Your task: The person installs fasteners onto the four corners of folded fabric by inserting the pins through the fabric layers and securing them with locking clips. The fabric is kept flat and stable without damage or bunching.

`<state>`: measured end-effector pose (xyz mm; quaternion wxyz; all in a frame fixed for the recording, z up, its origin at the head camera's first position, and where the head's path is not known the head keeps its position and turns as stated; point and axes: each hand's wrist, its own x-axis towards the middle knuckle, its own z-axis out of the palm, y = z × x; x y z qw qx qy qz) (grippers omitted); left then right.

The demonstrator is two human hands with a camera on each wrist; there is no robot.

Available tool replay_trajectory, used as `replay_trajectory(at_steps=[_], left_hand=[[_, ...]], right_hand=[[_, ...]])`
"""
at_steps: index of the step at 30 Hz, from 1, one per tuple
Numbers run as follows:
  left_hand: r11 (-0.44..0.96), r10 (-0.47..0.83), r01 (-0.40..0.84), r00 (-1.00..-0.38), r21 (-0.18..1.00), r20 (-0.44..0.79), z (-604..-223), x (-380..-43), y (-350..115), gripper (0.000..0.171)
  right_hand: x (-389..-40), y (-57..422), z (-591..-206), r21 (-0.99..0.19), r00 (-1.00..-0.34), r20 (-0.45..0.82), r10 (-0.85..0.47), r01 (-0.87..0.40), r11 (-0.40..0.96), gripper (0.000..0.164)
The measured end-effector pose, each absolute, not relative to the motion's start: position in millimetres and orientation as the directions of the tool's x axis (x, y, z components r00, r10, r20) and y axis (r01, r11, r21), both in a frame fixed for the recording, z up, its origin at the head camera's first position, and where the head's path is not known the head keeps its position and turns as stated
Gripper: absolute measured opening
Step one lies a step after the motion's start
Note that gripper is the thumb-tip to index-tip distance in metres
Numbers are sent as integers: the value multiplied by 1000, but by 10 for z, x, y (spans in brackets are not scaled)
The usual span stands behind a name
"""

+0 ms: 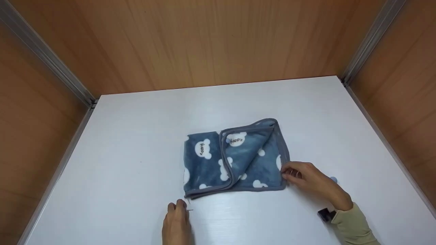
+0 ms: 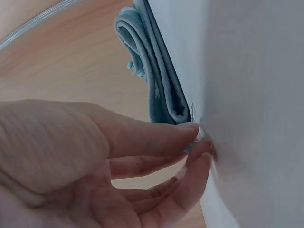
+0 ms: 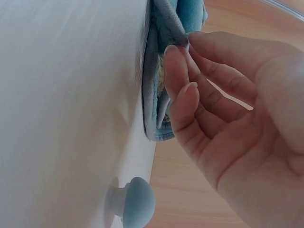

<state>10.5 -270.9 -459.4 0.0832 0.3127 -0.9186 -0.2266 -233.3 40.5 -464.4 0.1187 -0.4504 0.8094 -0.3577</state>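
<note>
A folded blue plush blanket [image 1: 204, 173] with white bear heads, "Happy" lettering and grey-blue trim lies on the white table [image 1: 119, 163]. Its upper layer is turned back diagonally over the right half. My right hand [image 1: 308, 177] is at the right edge, low down, where thumb and fingertips pinch the trimmed edge [image 3: 168, 19]. Just below the front left corner is my left hand [image 1: 175, 223], its fingers loosely bent. The left wrist view puts its thumb close to the fingertips, beside the stacked folds [image 2: 154, 71], with a small blue bit showing between them.
A light blue rounded knob on a white stem [image 3: 137, 204] stands near my right wrist, mostly hidden by it in the head view. Wooden panels [image 1: 204, 44] border the table at the back and both sides. A small black device [image 1: 326, 215] sits at the right sleeve.
</note>
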Motion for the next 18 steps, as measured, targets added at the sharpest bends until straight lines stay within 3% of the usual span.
replay_trajectory(at_steps=[6,18], left_hand=[[663,-606,-555,-792,503,-76,-4560,85,-2705,11],[646,-553,-457,-832,612,-37,-4470,31,-2565,14]], right_hand=[[-2324,405,-4632,-691,-562,108,-820,-636,345,14],[-2361,402,-4645,-668,-507,195,-840,-695,265,17]])
